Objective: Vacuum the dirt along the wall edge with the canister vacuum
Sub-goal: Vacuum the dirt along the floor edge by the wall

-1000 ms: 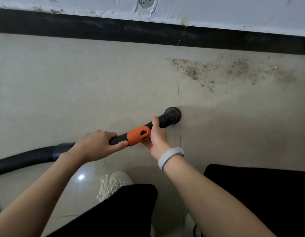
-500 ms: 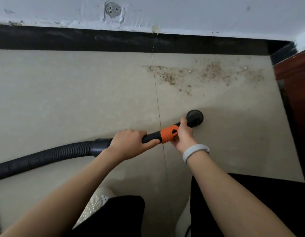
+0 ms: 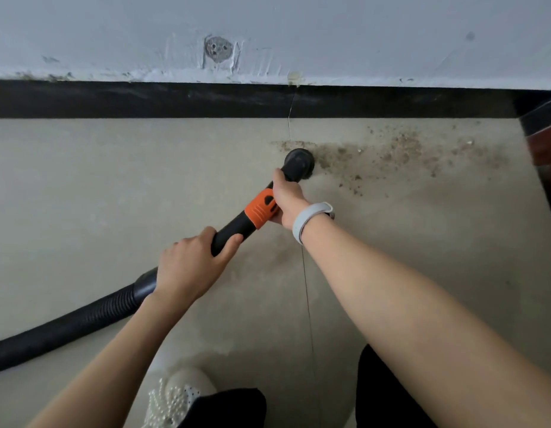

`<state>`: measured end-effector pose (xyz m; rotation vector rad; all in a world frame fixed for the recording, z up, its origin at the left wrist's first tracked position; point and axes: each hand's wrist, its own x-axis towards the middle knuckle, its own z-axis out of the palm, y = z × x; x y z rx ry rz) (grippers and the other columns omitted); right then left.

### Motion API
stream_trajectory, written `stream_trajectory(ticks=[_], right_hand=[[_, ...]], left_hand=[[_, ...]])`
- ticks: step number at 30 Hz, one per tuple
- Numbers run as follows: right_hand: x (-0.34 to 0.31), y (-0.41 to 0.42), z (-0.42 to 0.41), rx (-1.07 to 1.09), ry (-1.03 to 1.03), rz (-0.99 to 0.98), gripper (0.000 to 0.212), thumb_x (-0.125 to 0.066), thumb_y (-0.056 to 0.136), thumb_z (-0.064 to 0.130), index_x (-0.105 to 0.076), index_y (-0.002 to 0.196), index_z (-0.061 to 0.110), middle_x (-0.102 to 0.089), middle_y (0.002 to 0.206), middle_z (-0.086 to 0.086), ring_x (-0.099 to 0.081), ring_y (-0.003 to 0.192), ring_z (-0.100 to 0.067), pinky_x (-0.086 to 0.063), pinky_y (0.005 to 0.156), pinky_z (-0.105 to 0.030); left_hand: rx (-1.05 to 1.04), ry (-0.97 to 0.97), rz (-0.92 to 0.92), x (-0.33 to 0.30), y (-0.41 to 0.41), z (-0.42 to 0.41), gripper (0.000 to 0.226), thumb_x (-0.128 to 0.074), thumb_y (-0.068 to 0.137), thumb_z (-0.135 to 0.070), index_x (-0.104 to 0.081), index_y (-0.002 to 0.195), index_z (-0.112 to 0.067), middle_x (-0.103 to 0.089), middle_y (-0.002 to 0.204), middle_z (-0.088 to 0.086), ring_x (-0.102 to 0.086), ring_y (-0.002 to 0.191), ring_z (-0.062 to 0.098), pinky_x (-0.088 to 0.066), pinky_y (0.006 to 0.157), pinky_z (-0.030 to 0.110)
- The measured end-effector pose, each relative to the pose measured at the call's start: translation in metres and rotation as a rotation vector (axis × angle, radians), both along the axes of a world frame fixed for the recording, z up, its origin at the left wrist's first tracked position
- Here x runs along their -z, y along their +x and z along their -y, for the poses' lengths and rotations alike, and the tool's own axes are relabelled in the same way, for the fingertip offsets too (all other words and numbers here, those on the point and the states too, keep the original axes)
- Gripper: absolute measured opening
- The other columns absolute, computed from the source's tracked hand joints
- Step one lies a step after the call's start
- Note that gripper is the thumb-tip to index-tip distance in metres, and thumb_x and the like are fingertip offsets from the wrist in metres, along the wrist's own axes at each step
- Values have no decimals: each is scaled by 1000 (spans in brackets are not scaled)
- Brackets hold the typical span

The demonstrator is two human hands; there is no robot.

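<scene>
The dirt (image 3: 397,152) is a brown, crumbly scatter on the floor (image 3: 113,186), strung along the far edge just below the black skirting (image 3: 175,100) at the wall (image 3: 360,41). It runs from about the tile joint (image 3: 289,131) rightwards to near the far-right corner, where a dark red-brown piece of furniture (image 3: 546,143) cuts in. Thickest approx. mid-patch; loose specks trail off toward the near side.

The round nozzle (image 3: 298,163) of the canister vacuum sits on the floor at the left end of the patch, touching its first crumbs, a bit short of the skirting. A thin streak of dirt lies between nozzle and skirting, to its left and above.

Progress, as I judge it: barely begun. Nozzle is at the patch, but nearly all the dirt lies to its right, untouched. Left to do: sweep rightwards along the wall edge to the corner, pick up the streak by the skirting, then the strays on the near side. Can't tell if suction is on.

Right hand (image 3: 288,199) is wrapped round the black wand just behind the nozzle, next to the orange collar (image 3: 261,210); pale wristband (image 3: 309,219) on that wrist. Left hand (image 3: 190,267) grasps the wand lower down, fingers curled over it, just ahead of where the ribbed hose (image 3: 67,325) joins. Hose runs off toward the near-left edge of the floor.

Near edge: a whitish shoe w/ beads (image 3: 175,393) and dark trouser legs (image 3: 224,409).
</scene>
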<state>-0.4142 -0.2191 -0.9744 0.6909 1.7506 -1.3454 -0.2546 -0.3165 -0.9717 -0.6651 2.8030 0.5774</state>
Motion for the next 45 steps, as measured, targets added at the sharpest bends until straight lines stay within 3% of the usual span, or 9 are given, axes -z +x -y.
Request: stream_trajectory(ticks=[4,8,10,16,22,27,32,39,45], right_hand=[[2,-2,27,-149,36,-44,35,-35,98,44,-42,102,10,-51,85,-7,-53,87,-25,-50,76,-40],[5,-4,47,-262,128,-120,40,-33,98,46,-45,86,9,-54,89,-10,-56,90,-28,-50,92,-45],[4,-10,52,-221,104,-119,40,-36,97,45,-43,82,9,-52,87,-9,-55,88,-27,-50,91,-44],[3,-13,42,23,-178,43,32,-53,93,33,-42,114,11,-52,102,-10,-58,107,-30,-50,92,-44],[7,-8,20,240,-420,100,34,-61,89,34,-49,106,8,-57,100,-13,-63,100,-31,-52,90,-47],[10,4,15,259,-372,40,23,-53,93,32,-45,88,12,-55,82,-9,-65,62,-19,-58,72,-37],[11,2,1,319,-337,-12,22,-51,93,31,-46,86,11,-54,76,-9,-63,56,-19,-58,60,-34],[-7,-18,13,253,-277,-45,25,-49,95,35,-44,82,14,-59,72,-7,-63,47,-15,-57,67,-34],[-4,13,-5,377,-246,-39,25,-51,94,37,-46,84,14,-59,73,-6,-64,55,-17,-58,74,-37]], left_hand=[[-127,19,4,3,7,6,46,-39,86,-59,-45,76,-14,-43,53,0,-48,58,31,-32,54,33],[-230,128,30,7,3,17,48,-37,85,-59,-46,73,-13,-54,61,8,-56,67,35,-38,58,36],[-246,158,24,7,-6,25,50,-35,85,-60,-49,73,-13,-60,65,10,-58,68,34,-46,62,38],[-226,245,22,8,-32,30,55,-35,86,-58,-55,74,-9,-64,66,12,-62,64,32,-52,69,44],[-236,308,0,10,-41,19,51,-38,87,-57,-52,62,-14,-56,43,-4,-55,38,7,-38,48,25],[-201,340,-4,11,-39,10,49,-41,88,-55,-53,64,-14,-60,51,0,-62,53,22,-49,59,35],[-150,304,34,11,-41,-5,54,-36,84,-63,-56,77,-14,-65,68,6,-64,67,27,-53,68,39],[-98,57,0,7,-43,8,51,-31,85,-64,-45,77,-16,-51,60,1,-50,64,30,-32,57,34],[30,119,70,7,-24,2,48,-31,82,-67,-42,69,-22,-57,63,2,-56,67,30,-34,58,34]])
